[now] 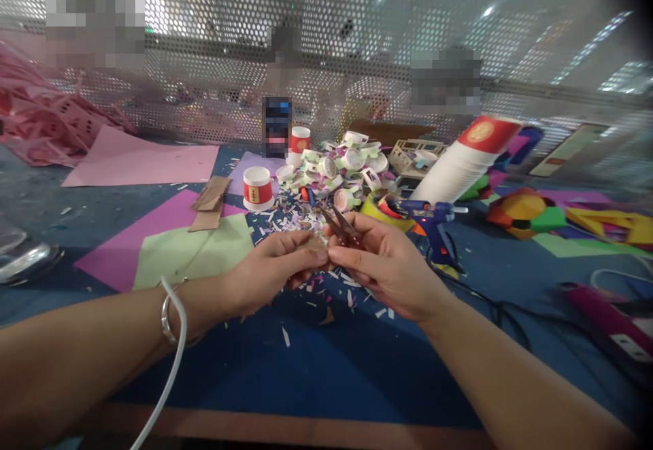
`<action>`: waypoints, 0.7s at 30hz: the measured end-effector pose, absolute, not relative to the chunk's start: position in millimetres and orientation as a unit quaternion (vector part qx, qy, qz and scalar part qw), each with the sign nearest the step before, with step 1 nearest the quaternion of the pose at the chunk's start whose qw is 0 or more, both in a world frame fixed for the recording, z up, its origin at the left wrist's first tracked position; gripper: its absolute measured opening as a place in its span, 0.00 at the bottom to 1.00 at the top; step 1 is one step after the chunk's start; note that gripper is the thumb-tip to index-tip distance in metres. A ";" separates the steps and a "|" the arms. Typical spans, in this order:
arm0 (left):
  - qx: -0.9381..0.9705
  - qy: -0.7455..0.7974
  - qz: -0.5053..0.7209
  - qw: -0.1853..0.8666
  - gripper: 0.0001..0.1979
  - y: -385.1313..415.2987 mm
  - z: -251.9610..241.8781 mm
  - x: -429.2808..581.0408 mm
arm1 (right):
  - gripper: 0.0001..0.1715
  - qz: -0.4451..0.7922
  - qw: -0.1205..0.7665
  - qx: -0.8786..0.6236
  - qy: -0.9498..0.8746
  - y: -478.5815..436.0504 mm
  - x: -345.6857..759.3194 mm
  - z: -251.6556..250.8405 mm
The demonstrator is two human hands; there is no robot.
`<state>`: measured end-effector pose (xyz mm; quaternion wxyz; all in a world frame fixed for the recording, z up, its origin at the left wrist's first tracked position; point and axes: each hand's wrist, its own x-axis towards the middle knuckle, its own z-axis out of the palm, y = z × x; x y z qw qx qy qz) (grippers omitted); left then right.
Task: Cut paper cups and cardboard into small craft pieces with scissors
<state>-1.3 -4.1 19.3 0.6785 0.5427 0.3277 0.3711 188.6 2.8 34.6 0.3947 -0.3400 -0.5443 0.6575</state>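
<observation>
My left hand (270, 266) pinches a small brown scrap of cardboard (317, 243) between thumb and fingers, over the blue table. My right hand (388, 263) is closed round small scissors (341, 224), whose blades point up and to the left, right beside the scrap. The two hands touch at the fingertips. A silver bangle sits on my left wrist. Paper snippets (326, 293) lie scattered under both hands.
A blue glue gun (431, 219) stands right of my hands, its cable trailing to the right. Behind are a pile of cut paper cups (347, 164), a red-and-white cup (258, 188), a cup stack (466, 158), coloured paper sheets (168, 246) and a perforated metal screen (326, 49).
</observation>
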 end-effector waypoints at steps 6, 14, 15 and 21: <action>0.532 0.272 0.321 0.735 0.11 0.7 24.3 -6.2 | 0.16 0.701 0.361 -0.310 -0.532 -2.3 187.1 39.4; 0.629 0.301 0.378 0.609 0.12 -2.3 15.2 -7.6 | 0.16 0.673 0.378 -0.298 -0.561 -4.0 189.6 43.5; 0.624 0.306 0.387 0.606 0.14 -2.9 14.1 -5.9 | 0.16 0.663 0.382 -0.297 -0.571 -3.5 190.4 43.5; 0.526 0.316 0.398 0.682 0.16 -5.3 18.9 2.7 | 0.16 0.604 0.395 -0.308 -0.620 -4.4 190.0 42.4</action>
